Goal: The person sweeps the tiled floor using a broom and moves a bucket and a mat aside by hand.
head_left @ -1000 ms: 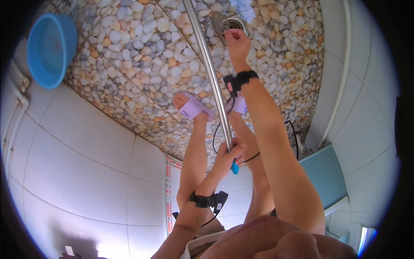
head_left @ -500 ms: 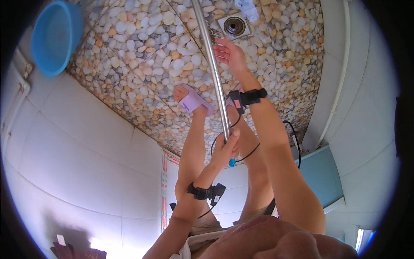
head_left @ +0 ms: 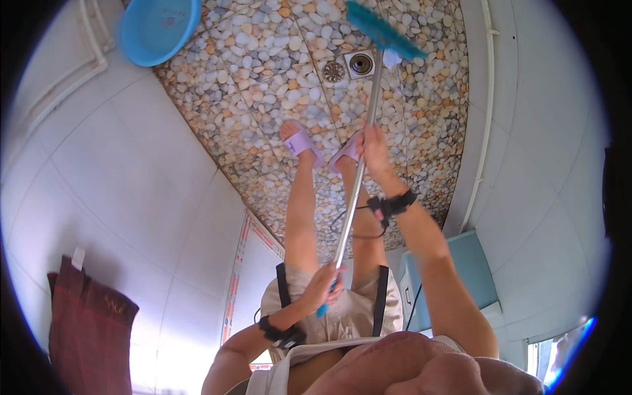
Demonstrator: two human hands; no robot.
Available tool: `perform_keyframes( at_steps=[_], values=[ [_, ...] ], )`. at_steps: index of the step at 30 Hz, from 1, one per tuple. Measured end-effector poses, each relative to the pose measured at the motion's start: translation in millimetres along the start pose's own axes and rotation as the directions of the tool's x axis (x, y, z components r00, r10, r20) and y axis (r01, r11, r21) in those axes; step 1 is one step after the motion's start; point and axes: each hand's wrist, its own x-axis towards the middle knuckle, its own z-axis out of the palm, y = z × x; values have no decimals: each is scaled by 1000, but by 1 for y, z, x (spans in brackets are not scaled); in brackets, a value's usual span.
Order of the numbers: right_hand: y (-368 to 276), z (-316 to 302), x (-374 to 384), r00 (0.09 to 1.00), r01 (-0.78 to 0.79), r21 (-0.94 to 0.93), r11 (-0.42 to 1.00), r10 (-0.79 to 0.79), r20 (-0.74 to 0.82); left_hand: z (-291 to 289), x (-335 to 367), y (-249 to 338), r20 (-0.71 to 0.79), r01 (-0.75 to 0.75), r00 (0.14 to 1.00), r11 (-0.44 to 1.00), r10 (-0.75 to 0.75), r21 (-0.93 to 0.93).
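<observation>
A long-handled floor brush slants across the view, with a teal head at the far end and a silver pole. My left hand is wrapped around the pole near its blue end, in front of my lap. Farther up, my right hand is closed around the pole, slightly blurred. The brush head rests at floor level just beyond a square floor drain with a dark round opening. Beside that drain, to the left, lies a round drain cover. Something white shows beside the pole, partly under the head.
A blue basin stands at the far left by the tiled wall. My feet in lilac slippers are on the pebble-patterned floor. Pipes run along both walls. A dark red cloth hangs at left; a teal cabinet is at right.
My right hand, open near the drain before, now grips the pole. My left hand has come nearer my body. The pole has swung rightward, and the brush head has come into view.
</observation>
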Motion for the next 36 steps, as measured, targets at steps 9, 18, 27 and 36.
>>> perform_keyframes(
  at_steps=[9,18,27,36],
  values=[
    [66,10,-100,976,-220,242,945,215,48,-2,-101,-47,-164,135,978,990,-125,48],
    [39,-24,-92,966,-257,132,957,256,21,29,-79,-54,-83,99,992,993,-94,61],
    [79,11,-106,951,-296,-84,951,302,69,23,-95,-73,-188,156,966,980,-178,-125],
    [50,-9,-93,973,-227,-79,971,223,-53,58,-71,-72,-25,175,983,971,-181,-166]
  ],
)
